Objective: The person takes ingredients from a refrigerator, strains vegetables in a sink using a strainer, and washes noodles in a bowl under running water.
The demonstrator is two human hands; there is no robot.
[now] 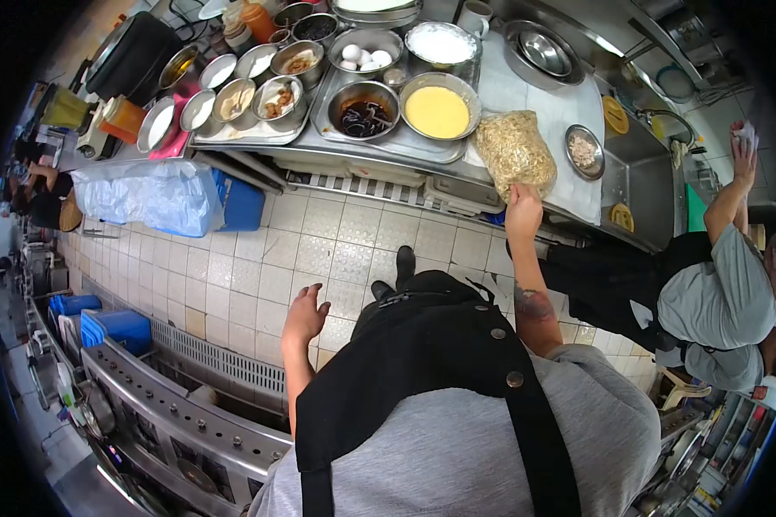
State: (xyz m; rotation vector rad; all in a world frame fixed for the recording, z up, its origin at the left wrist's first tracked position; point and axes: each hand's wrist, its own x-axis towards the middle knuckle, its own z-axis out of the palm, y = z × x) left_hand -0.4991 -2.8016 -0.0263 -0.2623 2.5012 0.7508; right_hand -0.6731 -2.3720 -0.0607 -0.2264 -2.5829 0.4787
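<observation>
My right hand (523, 207) is closed on the near corner of a clear plastic bag (516, 151) full of pale tan flakes, which rests at the counter's front edge. My left hand (305, 315) hangs over the tiled floor with its fingers apart, touching nothing. Just left of the bag is a steel bowl of yellow liquid (438, 110), and beside that a bowl of dark sauce (364, 112). To the bag's right sits a small oval dish of pinkish, crumbly food (583, 152).
A co-worker (707, 289) stands at my right by the sink (642, 185), one arm raised. Behind the bowls are a bowl of eggs (366, 59) and a bowl of white powder (440, 43). A blue bin (240, 205) stands under the counter; a steel stove (181, 396) lies behind me.
</observation>
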